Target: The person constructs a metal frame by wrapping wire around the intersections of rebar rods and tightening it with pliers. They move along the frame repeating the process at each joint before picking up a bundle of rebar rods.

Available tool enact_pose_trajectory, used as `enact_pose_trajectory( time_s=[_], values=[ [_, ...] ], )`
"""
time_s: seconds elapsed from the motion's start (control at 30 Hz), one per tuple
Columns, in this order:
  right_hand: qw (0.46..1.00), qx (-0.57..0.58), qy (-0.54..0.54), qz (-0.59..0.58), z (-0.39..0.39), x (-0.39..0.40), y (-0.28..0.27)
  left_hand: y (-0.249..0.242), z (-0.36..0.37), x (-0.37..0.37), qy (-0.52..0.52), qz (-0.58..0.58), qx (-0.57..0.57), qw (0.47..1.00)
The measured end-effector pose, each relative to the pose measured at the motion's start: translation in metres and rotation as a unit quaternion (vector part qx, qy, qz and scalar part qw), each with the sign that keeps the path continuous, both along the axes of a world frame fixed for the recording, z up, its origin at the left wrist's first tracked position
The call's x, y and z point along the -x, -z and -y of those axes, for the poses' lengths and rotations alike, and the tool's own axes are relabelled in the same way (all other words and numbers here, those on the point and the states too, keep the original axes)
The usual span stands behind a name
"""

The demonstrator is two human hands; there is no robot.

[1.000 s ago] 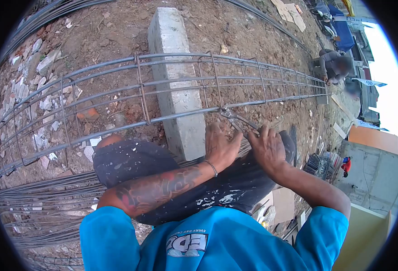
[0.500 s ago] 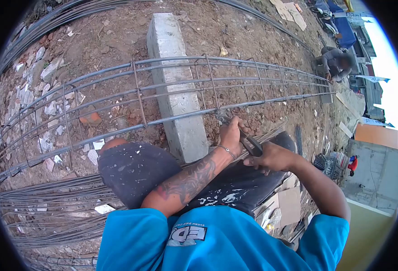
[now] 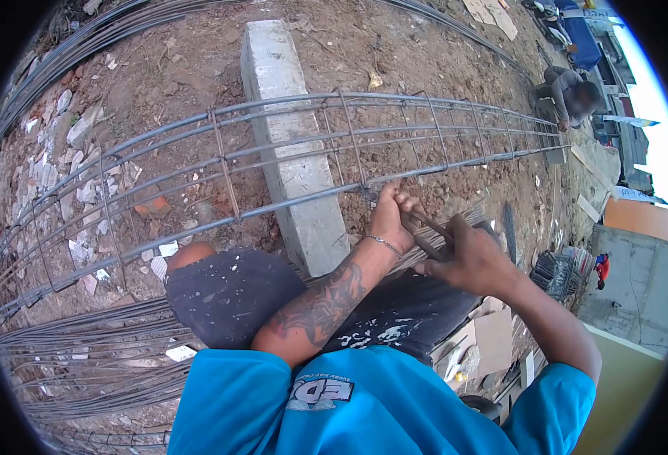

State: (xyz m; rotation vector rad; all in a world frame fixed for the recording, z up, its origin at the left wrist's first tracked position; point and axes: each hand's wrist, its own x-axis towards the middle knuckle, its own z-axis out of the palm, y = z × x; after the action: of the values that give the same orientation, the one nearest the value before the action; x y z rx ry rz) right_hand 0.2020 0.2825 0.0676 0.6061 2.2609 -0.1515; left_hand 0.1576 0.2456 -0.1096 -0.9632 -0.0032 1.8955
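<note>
A pair of pincers lies between my two hands, its handles spread apart. My right hand is closed around the handle ends. My left hand, with a bracelet at the wrist, is curled around the tool's front part, its fingertips close to the near bar. The jaws are mostly hidden by that hand, at a joint where a stirrup meets the long bar of the rebar cage. Any tie wire there is too small to make out.
A concrete block supports the cage. Bundles of thin steel rods lie at the lower left, and rubble covers the ground at left. Another person crouches at the cage's far end. Cardboard lies beside my leg.
My right hand has risen slightly, and the pincers' handles are farther apart. My left hand has shifted a little, its fingers now nearer the bar. The view has tilted slightly.
</note>
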Motion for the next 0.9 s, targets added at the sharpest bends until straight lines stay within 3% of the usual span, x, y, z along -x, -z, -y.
enact_pose_trajectory(
  time_s=[0.03,0.13,0.2,0.23,0.4,0.43,0.73,0.8,0.83,0.87,0.9],
  values=[
    [0.94,0.172,0.293,-0.033,-0.006,0.003,0.002,-0.001,0.001,-0.002,-0.018,-0.015,-0.01,1.0],
    [0.903,0.251,0.344,0.052,-0.011,0.001,0.021,0.001,0.006,-0.004,0.006,-0.059,0.0,0.998],
    [0.926,0.213,0.306,0.057,-0.005,-0.009,0.025,0.006,0.009,-0.007,0.004,-0.052,-0.011,0.999],
    [0.946,0.222,0.236,0.026,-0.005,-0.023,0.036,0.006,0.012,-0.01,0.018,-0.067,-0.004,0.998],
    [0.954,0.149,0.252,-0.061,0.009,-0.052,0.068,0.016,0.02,-0.02,0.06,-0.13,0.007,0.99],
    [0.965,0.138,0.202,-0.089,0.008,-0.058,0.075,0.019,0.02,-0.02,0.063,-0.133,0.006,0.989],
    [0.968,0.119,0.203,-0.085,0.008,-0.069,0.09,0.026,0.016,-0.029,0.05,-0.173,-0.013,0.984],
    [0.971,0.099,0.172,-0.13,0.012,-0.078,0.096,0.009,0.007,-0.036,0.06,-0.231,0.235,0.942],
    [0.972,0.08,0.142,-0.169,0.015,-0.08,0.096,0.021,-0.003,-0.043,0.126,-0.346,0.433,0.822],
    [0.972,0.079,0.141,-0.17,0.018,-0.079,0.094,0.036,-0.011,-0.048,0.124,-0.347,0.432,0.823],
    [0.982,-0.004,0.105,-0.155,0.026,-0.076,0.09,0.019,-0.007,-0.037,0.167,-0.312,0.384,0.853]
  ],
)
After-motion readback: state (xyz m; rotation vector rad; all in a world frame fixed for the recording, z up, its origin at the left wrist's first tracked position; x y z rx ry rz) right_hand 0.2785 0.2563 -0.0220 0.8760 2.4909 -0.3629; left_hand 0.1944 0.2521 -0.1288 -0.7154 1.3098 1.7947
